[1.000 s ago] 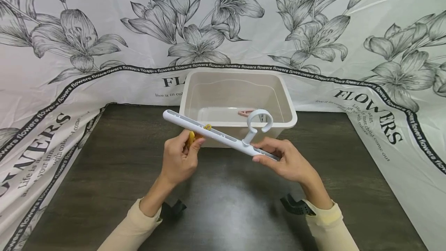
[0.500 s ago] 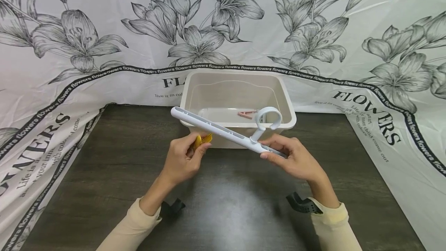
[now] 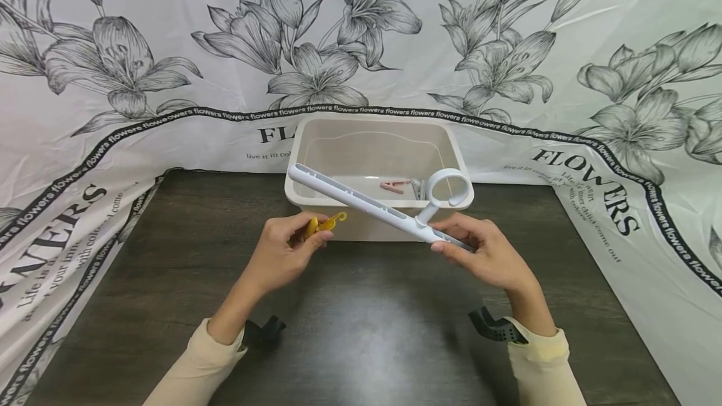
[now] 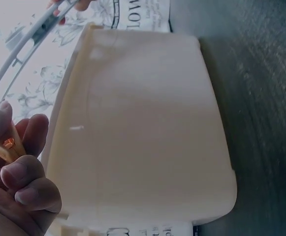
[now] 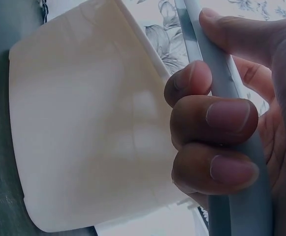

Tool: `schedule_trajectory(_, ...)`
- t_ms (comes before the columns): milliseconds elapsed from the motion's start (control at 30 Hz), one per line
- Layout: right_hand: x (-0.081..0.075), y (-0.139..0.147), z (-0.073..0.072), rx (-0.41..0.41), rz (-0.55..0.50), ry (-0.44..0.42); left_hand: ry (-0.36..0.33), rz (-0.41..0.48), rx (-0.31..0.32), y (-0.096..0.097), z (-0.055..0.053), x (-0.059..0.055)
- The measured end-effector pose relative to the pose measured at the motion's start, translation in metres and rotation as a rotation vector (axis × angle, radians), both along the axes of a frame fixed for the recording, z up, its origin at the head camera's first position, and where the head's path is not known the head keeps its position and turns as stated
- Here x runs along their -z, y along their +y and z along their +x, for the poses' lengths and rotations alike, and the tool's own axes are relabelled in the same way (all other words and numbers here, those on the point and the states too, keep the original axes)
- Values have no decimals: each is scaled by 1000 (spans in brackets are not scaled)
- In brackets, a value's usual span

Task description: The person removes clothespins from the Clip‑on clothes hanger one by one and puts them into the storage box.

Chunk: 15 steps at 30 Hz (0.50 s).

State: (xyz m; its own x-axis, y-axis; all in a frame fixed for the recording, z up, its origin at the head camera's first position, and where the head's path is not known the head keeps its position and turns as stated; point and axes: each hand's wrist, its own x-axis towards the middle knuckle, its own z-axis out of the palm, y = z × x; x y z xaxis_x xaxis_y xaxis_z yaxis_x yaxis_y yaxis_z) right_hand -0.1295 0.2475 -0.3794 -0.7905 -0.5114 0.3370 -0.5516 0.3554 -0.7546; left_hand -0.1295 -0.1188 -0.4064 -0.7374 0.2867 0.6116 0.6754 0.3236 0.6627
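In the head view my left hand pinches a yellow clothespin whose small hook points up and to the right. Fingers curl round the clothespin in the left wrist view, where part of its spring shows. A white hanger bar, slotted along its length and fitted with an open ring hook, is gripped near its right end by my right hand. It slants up to the left, its far end overlapping the bin's near rim in this view. The clothespin is apart from the bar, below its left half.
A beige plastic bin stands at the back of the dark wooden table. Inside lie a pink clothespin and a greyish item. A white flower-printed cloth hangs behind and along both sides.
The yellow clothespin has come away from the hanger bar, and my left hand holds it lower and apart. My right hand has moved the bar to the right.
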Motion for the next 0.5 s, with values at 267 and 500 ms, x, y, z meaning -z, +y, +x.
schedule_trajectory(267,-1,6,-1,4,7,-3,-21,-10,-50,-11,-3,-5)
schedule_trajectory(500,-2,11,-2,-3,-9,-18,-78,24,-95,-22,-8,-15)
